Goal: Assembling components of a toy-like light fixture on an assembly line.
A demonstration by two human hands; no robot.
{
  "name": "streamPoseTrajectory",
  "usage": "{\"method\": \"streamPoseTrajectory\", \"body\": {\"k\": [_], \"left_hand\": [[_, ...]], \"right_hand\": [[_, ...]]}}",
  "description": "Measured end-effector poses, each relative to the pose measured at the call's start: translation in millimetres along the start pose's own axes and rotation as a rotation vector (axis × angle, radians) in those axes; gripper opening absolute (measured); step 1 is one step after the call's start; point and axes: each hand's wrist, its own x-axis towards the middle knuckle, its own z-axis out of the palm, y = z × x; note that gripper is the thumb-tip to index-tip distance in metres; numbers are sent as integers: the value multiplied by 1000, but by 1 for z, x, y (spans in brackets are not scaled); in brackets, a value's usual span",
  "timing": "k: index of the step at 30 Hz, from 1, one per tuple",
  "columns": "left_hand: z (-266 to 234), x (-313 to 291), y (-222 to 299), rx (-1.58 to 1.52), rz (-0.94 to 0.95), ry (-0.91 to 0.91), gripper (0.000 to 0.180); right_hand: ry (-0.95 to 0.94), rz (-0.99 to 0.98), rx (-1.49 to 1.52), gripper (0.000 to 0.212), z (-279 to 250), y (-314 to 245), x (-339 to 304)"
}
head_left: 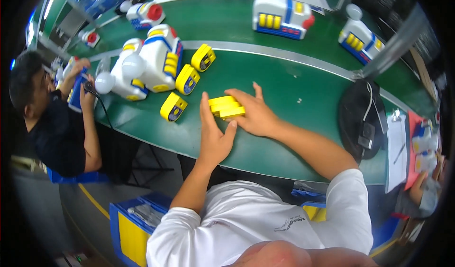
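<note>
A small stack of flat yellow plastic pieces [223, 106] is between my two hands above the green table. My left hand [214, 136] presses against the stack's left side, fingers pointing away from me and thumb toward the pieces. From the right, my right hand [256, 114] grips the stack with its fingers closed round that end. Just left of my hands, three yellow rounded parts with dark blue faces stand on the table: a near one [173, 107], a middle one [187, 80] and a far one [203, 57].
White toy-like housings [159, 61] with yellow and blue trim stand beyond the yellow parts, and another housing [279, 18] sits at the back. At right are a black round base [362, 120] with a cable and a clipboard [397, 148]. A co-worker [61, 115] works at left.
</note>
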Motion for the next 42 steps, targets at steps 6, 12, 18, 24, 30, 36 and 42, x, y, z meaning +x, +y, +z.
{"method": "streamPoseTrajectory", "body": {"k": [6, 12, 18, 24, 30, 36, 42], "left_hand": [[1, 1, -13, -171, -22, -20, 78], [4, -1, -19, -255, -79, 15, 65], [0, -2, -10, -203, -63, 25, 61], [-5, 0, -4, -144, -24, 33, 61], [-6, 1, -2, -77, -2, 33, 63], [-3, 2, -4, -137, 4, 16, 64], [-3, 2, -7, -84, 30, 9, 64]], "right_hand": [[-55, 4, 4, 68, -5, -2, 2], [-56, 6, 13, 68, -9, -5, 3], [-70, 24, 6, 68, -17, -7, 3], [-117, -11, 5, 64, -21, -9, 6], [-86, -58, -25, 65, -20, -8, 5], [-26, -49, -62, 65, -17, -5, 2], [-56, -49, -77, 63, -17, -7, 4]]}}
